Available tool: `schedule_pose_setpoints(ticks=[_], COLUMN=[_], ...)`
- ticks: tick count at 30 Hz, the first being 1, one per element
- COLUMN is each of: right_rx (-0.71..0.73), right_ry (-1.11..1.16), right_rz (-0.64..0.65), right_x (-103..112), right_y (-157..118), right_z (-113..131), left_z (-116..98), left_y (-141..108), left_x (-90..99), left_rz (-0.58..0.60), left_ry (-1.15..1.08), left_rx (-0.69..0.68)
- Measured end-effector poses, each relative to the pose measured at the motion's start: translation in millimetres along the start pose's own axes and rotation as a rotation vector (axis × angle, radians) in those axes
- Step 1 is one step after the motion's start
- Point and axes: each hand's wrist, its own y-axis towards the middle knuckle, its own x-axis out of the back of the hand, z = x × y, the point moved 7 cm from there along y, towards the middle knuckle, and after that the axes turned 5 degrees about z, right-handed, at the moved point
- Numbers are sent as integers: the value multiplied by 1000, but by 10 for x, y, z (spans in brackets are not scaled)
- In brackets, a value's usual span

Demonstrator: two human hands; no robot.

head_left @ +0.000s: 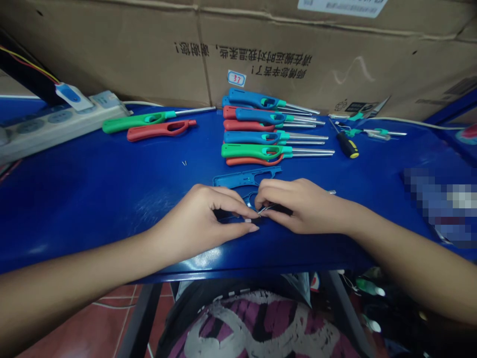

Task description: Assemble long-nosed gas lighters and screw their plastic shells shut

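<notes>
Two hands meeting fingertip to fingertip over a blue lighter shell half [246, 177] lying flat on the blue table [93, 199], near its front edge. Left hand [208, 214] curled, thumb and fingers pinched together just above the tabletop, though what sits between them cannot be made out. Right hand [298, 204] likewise closed, fingertips nipping a thin metal piece [265, 209] right where the two hands touch; a short silvery end [331, 192] peeking out past the right knuckles. Just behind the hands, an orderly stack of assembled long-nosed lighters [274, 127] in blue, red and green, metal tubes all pointing right. Farther left, well apart from the stack, a green lighter [137, 121] and a red handle shell [160, 130] side by side. Between those and the hands, tiny loose screws [184, 162] on the bare table. To the right of the stack, a black-and-yellow screwdriver [346, 144] beside a few small teal parts [376, 132]. At far left, a white power strip [55, 124] with a blue plug. Along the back, a wall of cardboard boxes [238, 44].
</notes>
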Motion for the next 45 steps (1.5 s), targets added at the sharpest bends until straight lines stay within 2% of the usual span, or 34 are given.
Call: schedule_pose_setpoints(ticks=[6,14,18,26,31,41,45], right_rx=[-17,-26,-23,-15,-29,25,3], right_ry=[48,148,151,145,172,215,215], right_rz=[5,-19,-12,-20,-5,-30,-24], right_x=[-2,12,3,23,21,34,37], right_y=[17,28,31,41,52,40,43], right_z=[-5,-36,-34,-37,-33,-29,-33], left_z=[-90,-236,-275,-257,-266,-256,-259], left_y=[-44,-152,-187,-165,-171,-152,-146], left_x=[-44,-152,-181,-154,-139,-116,-113], left_rz=[11,84,105,49,24,7,10], left_ry=[44,442,542,533,524,454,433], left_rx=[-114,-369,-474,-425,-440,-402,-400])
